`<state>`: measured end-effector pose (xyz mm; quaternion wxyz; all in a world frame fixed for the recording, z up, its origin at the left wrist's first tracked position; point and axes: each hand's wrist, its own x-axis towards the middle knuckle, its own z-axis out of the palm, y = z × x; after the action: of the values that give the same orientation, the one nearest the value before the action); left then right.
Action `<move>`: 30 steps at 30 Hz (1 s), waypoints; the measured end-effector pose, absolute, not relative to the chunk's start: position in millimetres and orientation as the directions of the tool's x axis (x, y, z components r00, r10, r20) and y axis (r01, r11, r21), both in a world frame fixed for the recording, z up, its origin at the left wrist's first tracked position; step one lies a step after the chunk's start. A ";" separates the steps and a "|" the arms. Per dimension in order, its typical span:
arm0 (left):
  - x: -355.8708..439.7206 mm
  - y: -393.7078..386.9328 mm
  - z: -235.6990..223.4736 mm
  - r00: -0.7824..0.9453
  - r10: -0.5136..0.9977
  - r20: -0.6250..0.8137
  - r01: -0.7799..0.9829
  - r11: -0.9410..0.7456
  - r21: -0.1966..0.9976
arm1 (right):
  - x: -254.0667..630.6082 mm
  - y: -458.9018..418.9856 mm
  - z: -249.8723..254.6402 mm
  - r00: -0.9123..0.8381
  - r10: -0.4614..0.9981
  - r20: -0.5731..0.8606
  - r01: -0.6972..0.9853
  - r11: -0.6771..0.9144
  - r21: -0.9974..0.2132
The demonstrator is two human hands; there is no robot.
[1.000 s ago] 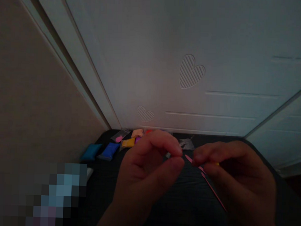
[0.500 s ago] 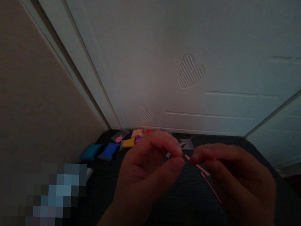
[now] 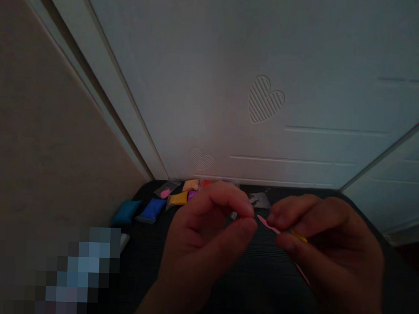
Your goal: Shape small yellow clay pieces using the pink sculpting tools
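Note:
My left hand [image 3: 210,235] is raised over the dark table with thumb and forefinger pinched together; whatever may be between those tips is too small or hidden to make out. To its right, my right hand [image 3: 333,248] grips a small yellow piece of what looks like modelling clay [image 3: 299,236] between thumb and forefinger. The two hands are apart. Beneath the right hand lie a pink modelling tool [image 3: 267,224] and a thin pink stick [image 3: 302,274], both partly covered by the fingers.
Toward the back left of the table [image 3: 137,264] lie a teal packet [image 3: 125,212], a blue packet [image 3: 151,210], a yellow packet [image 3: 178,199] and a peach packet [image 3: 191,185]. A clear bag [image 3: 259,200] lies behind the hands. A white panel [image 3: 212,84] with heart reliefs rises behind.
My right hand's fingers have shifted and parted somewhat, bringing more of the yellow piece into sight and covering more of the pink tools. The left hand has stayed in place.

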<state>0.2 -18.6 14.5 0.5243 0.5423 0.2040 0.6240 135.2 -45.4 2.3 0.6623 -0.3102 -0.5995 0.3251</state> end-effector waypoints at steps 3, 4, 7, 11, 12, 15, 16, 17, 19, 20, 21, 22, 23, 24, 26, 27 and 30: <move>0.2 -18.6 14.8 0.139 0.873 0.467 -0.425 -0.374 0.824 | 135.8 -45.1 2.6 0.069 0.801 0.595 -0.042 0.598 -0.800; 0.2 -18.5 14.8 0.141 0.872 0.469 -0.425 -0.375 0.824 | 136.1 -45.1 2.9 0.069 0.800 0.597 -0.019 0.599 -0.801; 0.4 -17.5 13.8 0.145 0.870 0.472 -0.431 -0.374 0.822 | 136.3 -45.5 4.3 0.069 0.794 0.604 0.091 0.598 -0.796; 0.3 -16.6 12.7 0.147 0.872 0.467 -0.434 -0.367 0.823 | 133.7 -47.2 6.9 0.110 0.792 0.600 0.149 0.584 -0.798; 0.2 -16.7 12.8 0.145 0.874 0.464 -0.433 -0.366 0.824 | 132.7 -47.7 7.2 0.130 0.797 0.590 0.128 0.576 -0.807; 0.0 -17.4 13.8 0.134 0.881 0.455 -0.440 -0.358 0.823 | 130.9 -48.6 7.0 0.165 0.828 0.536 -0.005 0.544 -0.839; 0.0 -17.5 14.2 0.133 0.881 0.454 -0.444 -0.356 0.822 | 131.0 -48.8 6.5 0.162 0.839 0.519 -0.048 0.532 -0.845; 0.1 -17.5 14.5 0.131 0.882 0.453 -0.446 -0.355 0.821 | 131.4 -49.0 6.0 0.153 0.849 0.506 -0.080 0.521 -0.850; 0.1 -17.2 14.8 0.141 0.882 0.450 -0.446 -0.350 0.824 | 132.7 -49.1 5.3 0.133 0.863 0.487 -0.104 0.501 -0.859; 0.0 -17.0 14.7 0.143 0.881 0.452 -0.446 -0.350 0.823 | 133.4 -49.1 5.1 0.125 0.869 0.478 -0.105 0.491 -0.865; 0.0 -16.7 14.6 0.144 0.879 0.454 -0.447 -0.352 0.822 | 133.9 -49.1 5.1 0.118 0.876 0.467 -0.107 0.479 -0.871; -0.2 -16.5 14.4 0.141 0.879 0.456 -0.449 -0.354 0.821 | 134.3 -48.9 5.2 0.109 0.878 0.465 -0.114 0.476 -0.872; -0.4 -16.3 14.2 0.143 0.880 0.454 -0.449 -0.351 0.822 | 134.6 -48.7 5.4 0.103 0.879 0.466 -0.125 0.477 -0.870; -0.5 -16.3 13.9 0.146 0.879 0.454 -0.448 -0.350 0.822 | 134.8 -48.4 5.6 0.097 0.877 0.471 -0.138 0.481 -0.866; -0.9 -16.5 13.7 0.149 0.878 0.454 -0.448 -0.349 0.823 | 135.4 -47.8 6.0 0.089 0.876 0.475 -0.159 0.483 -0.861; -1.1 -16.7 13.8 0.151 0.878 0.454 -0.448 -0.349 0.823 | 136.0 -47.5 6.0 0.087 0.875 0.476 -0.166 0.484 -0.859; -1.3 -17.0 14.4 0.143 0.876 0.460 -0.447 -0.358 0.820 | 138.4 -47.1 5.4 0.044 0.873 0.485 -0.193 0.484 -0.854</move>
<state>-1.3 -17.0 14.4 0.5305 0.5386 0.1995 0.6234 138.4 -47.1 5.4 0.6554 -0.3041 -0.5589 0.4070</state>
